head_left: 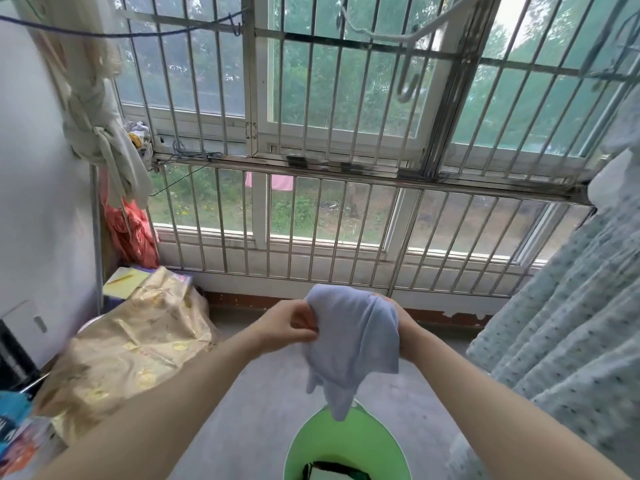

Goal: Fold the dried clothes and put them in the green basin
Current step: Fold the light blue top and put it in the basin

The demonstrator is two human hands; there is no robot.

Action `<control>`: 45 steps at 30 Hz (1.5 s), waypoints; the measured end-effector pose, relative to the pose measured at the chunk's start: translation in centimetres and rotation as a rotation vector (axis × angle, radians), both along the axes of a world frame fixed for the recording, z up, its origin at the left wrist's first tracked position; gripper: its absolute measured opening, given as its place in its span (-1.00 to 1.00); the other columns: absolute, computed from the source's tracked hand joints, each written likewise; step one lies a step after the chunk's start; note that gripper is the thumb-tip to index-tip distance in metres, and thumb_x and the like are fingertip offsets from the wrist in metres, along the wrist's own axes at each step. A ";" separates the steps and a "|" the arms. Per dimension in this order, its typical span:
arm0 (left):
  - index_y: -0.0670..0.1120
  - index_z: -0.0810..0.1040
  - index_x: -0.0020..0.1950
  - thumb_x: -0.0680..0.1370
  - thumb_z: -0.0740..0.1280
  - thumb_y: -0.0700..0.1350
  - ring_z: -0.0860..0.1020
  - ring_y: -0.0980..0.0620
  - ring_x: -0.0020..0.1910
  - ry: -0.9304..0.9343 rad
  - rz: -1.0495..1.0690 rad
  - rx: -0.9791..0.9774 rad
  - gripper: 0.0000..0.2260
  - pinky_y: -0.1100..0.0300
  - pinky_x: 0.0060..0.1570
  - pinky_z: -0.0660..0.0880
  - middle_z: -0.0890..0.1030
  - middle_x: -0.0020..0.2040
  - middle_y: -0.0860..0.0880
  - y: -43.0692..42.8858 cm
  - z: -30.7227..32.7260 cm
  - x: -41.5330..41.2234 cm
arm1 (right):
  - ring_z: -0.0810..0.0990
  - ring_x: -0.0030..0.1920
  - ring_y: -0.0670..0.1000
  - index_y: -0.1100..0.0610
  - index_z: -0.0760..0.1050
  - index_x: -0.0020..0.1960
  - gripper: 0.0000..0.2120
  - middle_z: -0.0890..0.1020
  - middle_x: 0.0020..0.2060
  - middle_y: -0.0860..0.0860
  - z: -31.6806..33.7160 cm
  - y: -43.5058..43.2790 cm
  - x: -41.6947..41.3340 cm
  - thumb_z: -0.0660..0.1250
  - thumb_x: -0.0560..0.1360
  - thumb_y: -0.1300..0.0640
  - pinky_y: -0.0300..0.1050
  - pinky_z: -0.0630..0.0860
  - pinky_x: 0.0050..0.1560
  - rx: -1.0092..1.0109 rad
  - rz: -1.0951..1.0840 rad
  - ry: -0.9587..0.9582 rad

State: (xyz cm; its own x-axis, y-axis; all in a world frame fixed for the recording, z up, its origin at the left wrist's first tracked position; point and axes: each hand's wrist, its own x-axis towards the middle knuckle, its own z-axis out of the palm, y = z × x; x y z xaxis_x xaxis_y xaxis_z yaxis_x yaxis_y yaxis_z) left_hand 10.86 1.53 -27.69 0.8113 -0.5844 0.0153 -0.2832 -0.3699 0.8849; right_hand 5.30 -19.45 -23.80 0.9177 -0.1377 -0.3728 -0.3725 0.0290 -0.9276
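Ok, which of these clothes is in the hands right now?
The plain pale blue garment, held by the left hand and right hand above the round green plastic basin. The knotted cream cloth, red cloth and dotted pale garment hang untouched.

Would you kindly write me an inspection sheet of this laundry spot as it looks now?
Surface: bare grey concrete floor.
Job's things: pale blue garment held up, crumpled, above the green basin on the floor; something dark lies in the basin.
Clutter: gold-patterned bundle by the left wall; orange bag behind it.
Grippers: left hand pinches the garment's edge; right hand is under the cloth, fingers hidden.
Cables: blue cord strung across the window top; white rope at upper right.
Surroundings: barred window; dotted garment hanging at right; cream cloth knotted at left.
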 end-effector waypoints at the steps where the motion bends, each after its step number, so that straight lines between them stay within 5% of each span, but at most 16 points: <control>1: -0.07 0.52 -0.22 0.40 0.47 -0.27 0.56 0.08 -0.24 -0.048 0.152 0.000 -0.84 0.04 -0.08 0.56 0.60 -0.25 -0.01 -0.5 -0.2 0.2 | 0.48 -0.22 0.03 0.18 0.46 -0.12 -0.76 0.50 -0.24 0.06 -0.2 -0.1 0.2 0.08 0.64 0.20 -0.16 0.44 -0.19 0.016 -0.020 0.000; 4: -0.13 0.50 -0.07 0.46 0.45 -0.02 0.50 0.03 -0.21 0.071 0.429 -0.065 -0.77 0.18 -0.17 0.46 0.55 -0.21 -0.02 -1.7 -0.4 0.6 | 0.46 -0.19 0.03 0.14 0.47 -0.14 -0.75 0.52 -0.23 0.09 -0.5 -0.8 0.2 0.09 0.63 0.25 -0.12 0.45 -0.11 -0.055 0.047 -0.040; 7: -0.18 0.53 0.08 0.54 0.20 0.24 0.54 -0.03 -0.09 0.514 0.394 -0.165 -0.52 0.13 -0.05 0.43 0.59 -0.08 -0.09 -2.5 0.3 0.4 | 0.45 -0.25 -0.01 0.14 0.43 -0.15 -0.78 0.49 -0.26 0.06 -0.8 -2.1 -0.3 0.12 0.60 0.34 -0.18 0.46 -0.17 -0.140 0.133 -0.114; 10: -0.10 0.56 0.21 0.48 0.11 0.39 0.52 -0.06 0.13 0.618 0.303 -0.099 -0.36 0.04 0.16 0.38 0.60 0.14 -0.07 -3.1 0.2 0.5 | 0.41 -0.36 -0.08 0.15 0.38 -0.19 -0.78 0.44 -0.33 0.02 -0.9 -2.9 -0.7 0.14 0.59 0.35 -0.23 0.40 -0.27 -0.108 0.217 -0.146; 13: 0.02 0.53 0.26 0.39 0.24 0.42 0.50 -0.03 0.19 0.721 0.196 -0.053 -0.37 0.06 0.16 0.40 0.57 0.21 0.00 -3.6 0.5 0.6 | 0.42 -0.38 -0.10 0.16 0.40 -0.12 -0.86 0.45 -0.35 0.00 -1.4 -3.2 -0.7 0.18 0.59 0.32 -0.26 0.42 -0.28 -0.075 0.223 -0.161; 15: -0.01 0.51 0.28 0.42 0.37 0.27 0.49 -0.03 0.20 0.741 0.156 -0.019 -0.46 0.07 0.12 0.42 0.53 0.23 -0.01 -4.0 0.8 0.4 | 0.42 -0.39 -0.10 0.16 0.41 -0.12 -0.84 0.45 -0.35 0.00 -1.5 -3.3 -0.8 0.18 0.58 0.35 -0.29 0.44 -0.31 -0.016 0.230 -0.175; 18: -0.11 0.57 0.12 0.54 0.35 -0.01 0.53 0.00 0.00 0.688 0.140 -0.126 -0.77 0.15 -0.07 0.46 0.60 0.06 -0.07 -4.3 1.2 0.2 | 0.48 -0.32 -0.04 0.18 0.44 -0.17 -0.77 0.52 -0.29 0.06 -1.1 -3.8 -1.1 0.15 0.57 0.42 -0.24 0.50 -0.29 -0.015 0.244 -0.199; 22: -0.15 0.53 -0.06 0.52 0.39 -0.13 0.53 -0.03 -0.16 0.417 0.238 -0.205 -0.90 0.09 -0.14 0.49 0.59 -0.10 -0.17 -4.4 1.5 0.8 | 0.63 0.01 0.07 0.18 0.51 -0.35 -0.52 0.67 -0.04 0.10 -1.4 -4.5 -1.0 0.00 0.42 0.61 -0.08 0.61 -0.06 -0.158 0.180 -0.248; 25: -0.02 0.45 0.01 0.47 0.44 -0.17 0.53 -0.07 -0.19 0.303 0.306 -0.288 -0.79 0.07 -0.16 0.50 0.56 -0.12 -0.20 -4.2 1.8 1.1 | 0.61 0.07 0.12 0.16 0.50 -0.44 -0.46 0.67 -0.07 0.09 -1.8 -4.8 -1.1 -0.08 0.35 0.63 0.00 0.57 0.03 -0.272 0.127 -0.277; 28: 0.08 0.51 0.16 0.34 0.53 -0.20 0.60 -0.14 -0.08 0.373 0.126 -0.403 -0.55 -0.02 0.00 0.56 0.60 -0.02 -0.27 -3.5 2.3 1.1 | 0.61 0.03 0.21 0.17 0.43 -0.46 -0.48 0.67 -0.05 0.16 -2.0 -5.1 -0.9 -0.10 0.33 0.62 0.03 0.52 -0.05 -0.240 0.052 -0.295; 30: 0.03 0.56 0.16 0.31 0.51 -0.32 0.59 -0.11 0.03 0.381 -0.034 -0.349 -0.51 0.05 0.03 0.56 0.59 0.09 -0.24 -3.3 2.5 0.9 | 0.61 0.07 0.27 0.10 0.43 -0.47 -0.46 0.66 0.00 0.24 -1.9 -5.1 -0.6 -0.08 0.36 0.61 0.04 0.51 -0.07 -0.216 0.031 -0.304; 33: -0.02 0.60 0.07 0.36 0.38 -0.49 0.56 -0.01 0.07 0.233 -0.061 -0.169 -0.56 0.22 0.00 0.52 0.59 0.09 -0.11 -3.7 3.1 0.7 | 0.61 -0.17 0.10 0.09 0.37 -0.44 -0.48 0.67 -0.19 0.05 -1.4 -5.0 -0.6 -0.07 0.43 0.58 -0.15 0.50 -0.28 -0.187 0.047 -0.261; 36: -0.06 0.62 0.06 0.42 0.35 -0.44 0.57 -0.05 0.08 0.146 0.111 -0.182 -0.65 0.19 0.04 0.52 0.63 0.04 -0.11 -3.6 3.3 1.3 | 0.41 -0.32 0.01 0.03 0.37 -0.44 -0.46 0.44 -0.37 0.03 -0.7 -5.1 -1.0 -0.05 0.55 0.46 -0.24 0.35 -0.45 -0.063 0.032 -0.226; 40: -0.15 0.62 0.09 0.47 0.39 -0.33 0.61 -0.09 0.02 0.175 0.156 -0.207 -0.78 0.06 0.07 0.56 0.66 0.03 -0.18 -3.4 3.4 1.8 | 0.41 -0.38 -0.01 0.06 0.35 -0.36 -0.60 0.44 -0.39 0.04 -0.4 -5.3 -1.5 0.05 0.61 0.33 -0.22 0.33 -0.46 0.250 -0.008 -0.201; 45: -0.04 0.59 -0.13 0.52 0.35 -0.24 0.56 0.03 -0.14 -0.015 0.138 0.007 -0.89 0.24 -0.12 0.50 0.61 -0.17 -0.04 -3.7 3.7 1.9 | 0.40 -0.26 0.03 0.09 0.43 -0.26 -0.59 0.45 -0.27 0.08 -0.8 -5.0 -1.5 -0.06 0.56 0.41 -0.15 0.37 -0.36 0.116 -0.034 -0.176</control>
State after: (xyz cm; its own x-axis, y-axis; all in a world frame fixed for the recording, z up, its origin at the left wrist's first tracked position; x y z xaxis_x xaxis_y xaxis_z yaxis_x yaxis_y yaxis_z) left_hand 12.76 -2.22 -23.99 0.8839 -0.4671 0.0246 -0.2423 -0.4122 0.8783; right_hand 3.77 -24.43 -24.58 0.9655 -0.1356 -0.2224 -0.2021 0.1488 -0.9680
